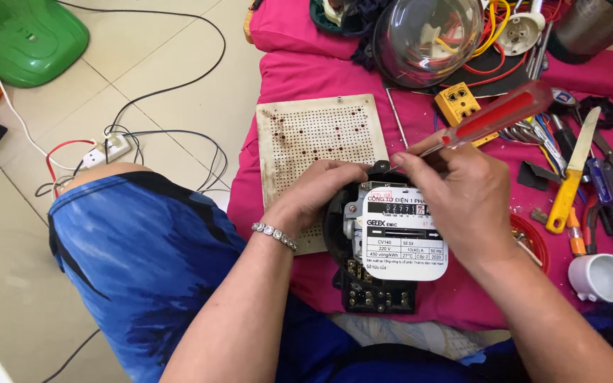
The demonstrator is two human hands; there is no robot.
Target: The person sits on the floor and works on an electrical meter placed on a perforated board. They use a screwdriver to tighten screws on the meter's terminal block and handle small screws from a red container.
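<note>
Mid-step on a fastener: right hand (462,206) pinching a red-handled screwdriver (494,115), tip set at the upper rim of the electric meter (388,241). Left hand (321,191) curled around the meter's left edge, steadying it on the pink cloth (306,78). Screwdriver slanting upper right to lower left; meter's terminal block facing the person. Next, probably, steady turning without slipping.

Home repair spot, tiled floor (179,64), scattered tools (590,184)

Pink cushion (306,78) w/ perforated board (313,135), electricity meter (391,241), hand tools (590,184), white cup (602,278), glass dome (427,32).
</note>
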